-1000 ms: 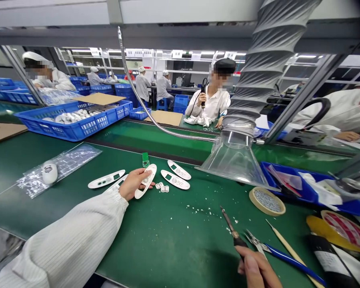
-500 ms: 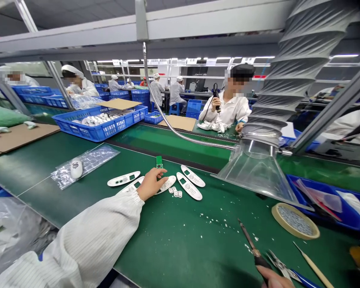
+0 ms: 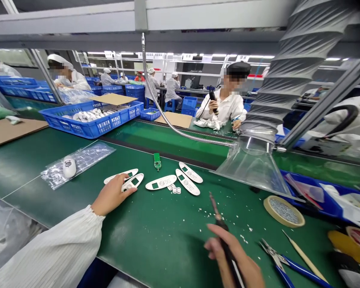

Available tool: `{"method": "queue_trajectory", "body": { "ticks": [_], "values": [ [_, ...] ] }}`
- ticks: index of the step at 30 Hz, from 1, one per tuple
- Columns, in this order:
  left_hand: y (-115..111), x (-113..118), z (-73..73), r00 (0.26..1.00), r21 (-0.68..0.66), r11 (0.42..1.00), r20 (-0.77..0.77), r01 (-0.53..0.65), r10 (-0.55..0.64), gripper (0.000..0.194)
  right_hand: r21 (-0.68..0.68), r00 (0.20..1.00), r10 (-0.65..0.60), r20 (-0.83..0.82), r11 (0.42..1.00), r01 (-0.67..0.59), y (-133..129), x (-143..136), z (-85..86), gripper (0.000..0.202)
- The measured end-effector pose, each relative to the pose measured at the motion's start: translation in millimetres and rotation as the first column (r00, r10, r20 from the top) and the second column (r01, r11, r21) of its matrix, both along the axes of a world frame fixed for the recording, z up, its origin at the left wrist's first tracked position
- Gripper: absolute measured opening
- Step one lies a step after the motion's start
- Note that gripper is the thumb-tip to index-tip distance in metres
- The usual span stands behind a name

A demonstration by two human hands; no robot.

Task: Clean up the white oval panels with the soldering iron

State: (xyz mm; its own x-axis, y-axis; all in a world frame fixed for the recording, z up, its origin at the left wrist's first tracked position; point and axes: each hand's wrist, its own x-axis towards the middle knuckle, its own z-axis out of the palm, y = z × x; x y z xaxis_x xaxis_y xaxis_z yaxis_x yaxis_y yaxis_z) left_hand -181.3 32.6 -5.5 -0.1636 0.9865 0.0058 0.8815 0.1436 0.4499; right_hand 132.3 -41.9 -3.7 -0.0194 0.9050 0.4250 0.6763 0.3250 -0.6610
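My left hand [image 3: 111,196] has its thumb and fingers at the sides of a white plastic remote-style housing half [image 3: 134,183]. Another white half [image 3: 131,173] lies partly under the fingers. To the right rest a third shell [image 3: 161,183] and two more, one in front [image 3: 187,183] and one behind [image 3: 191,172]. Small white button pads [image 3: 175,189] sit beside the third shell. A green circuit board [image 3: 157,161] lies behind them. My right hand [image 3: 234,256] grips a soldering iron [image 3: 222,230], its tip pointing forward over the green bench.
Blue-handled cutters [image 3: 277,258], a pale stick tool [image 3: 304,256] and a round dish [image 3: 284,211] lie at right, below a clear fume hood [image 3: 255,170]. At left, a white device [image 3: 69,168] rests on bubble wrap [image 3: 93,158]. A blue crate [image 3: 93,126] stands behind. A co-worker [image 3: 223,106] sits opposite.
My left hand has moved left from beside the circuit board and third shell to the left-hand shells. My right hand has brought the soldering iron forward and left. The view has shifted slightly.
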Motion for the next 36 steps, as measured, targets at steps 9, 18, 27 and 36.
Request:
{"method": "queue_trajectory", "body": {
  "ticks": [9, 18, 27, 36],
  "values": [
    [-14.5, 12.8, 12.2, 0.778, -0.013, 0.989, 0.615, -0.149, 0.126, 0.055, 0.037, 0.849, 0.289, 0.443, 0.940, -0.340, 96.6, -50.6, 4.8, 0.016],
    [-33.0, 49.5, 22.7, 0.208, -0.188, 0.976, 0.964, 0.107, 0.163, 0.048, 0.062, 0.843, 0.234, 0.485, 0.952, -0.300, 108.5, -63.0, -13.4, 0.018],
    [-35.4, 120.4, 16.2, -0.018, -0.259, 0.849, 0.953, 0.461, 0.301, 0.033, 0.351, 0.878, 0.269, 0.397, 0.839, -0.416, 21.5, -16.3, 1.5, 0.020],
    [-27.0, 165.0, 10.2, 0.089, -0.303, 0.769, 0.947, 0.563, 0.308, 0.034, 0.396, 0.963, 0.159, 0.219, 0.887, -0.237, -8.2, 14.9, -18.2, 0.034]
  ]
}}
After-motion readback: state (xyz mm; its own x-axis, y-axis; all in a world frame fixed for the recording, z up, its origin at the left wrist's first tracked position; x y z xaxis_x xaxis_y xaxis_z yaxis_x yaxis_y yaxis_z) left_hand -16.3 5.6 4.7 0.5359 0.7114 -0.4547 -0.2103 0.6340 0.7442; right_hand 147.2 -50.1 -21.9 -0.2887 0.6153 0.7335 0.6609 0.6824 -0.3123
